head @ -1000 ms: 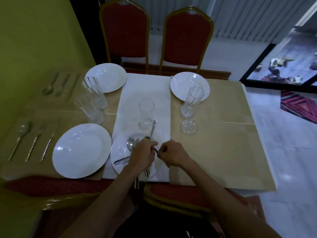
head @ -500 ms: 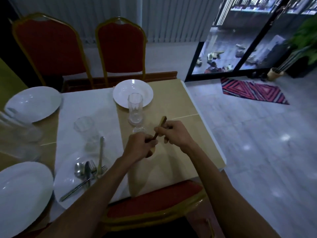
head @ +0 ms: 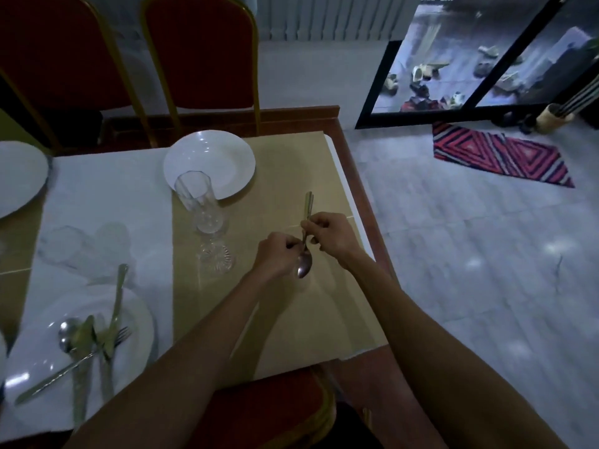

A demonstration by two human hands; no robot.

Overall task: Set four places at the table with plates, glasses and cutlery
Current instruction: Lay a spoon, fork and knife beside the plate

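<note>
Both hands (head: 306,246) on spoon (head: 304,266), maybe w/ more cutlery.

On the counter (head: 317,315), the upright glass (head: 201,202) stands just before the far plate (head: 223,160). Left of the glass lies a near plate (head: 136,322) bearing cutlery (head: 94,338); right of it, both hands hold a spoon (head: 305,264).

spoon (head: 304,265) | bowl down, held with other cutlery | above tan mat (head: 291,319)

No readable text, label, brand, number or sign shows on anything in view.
</note>
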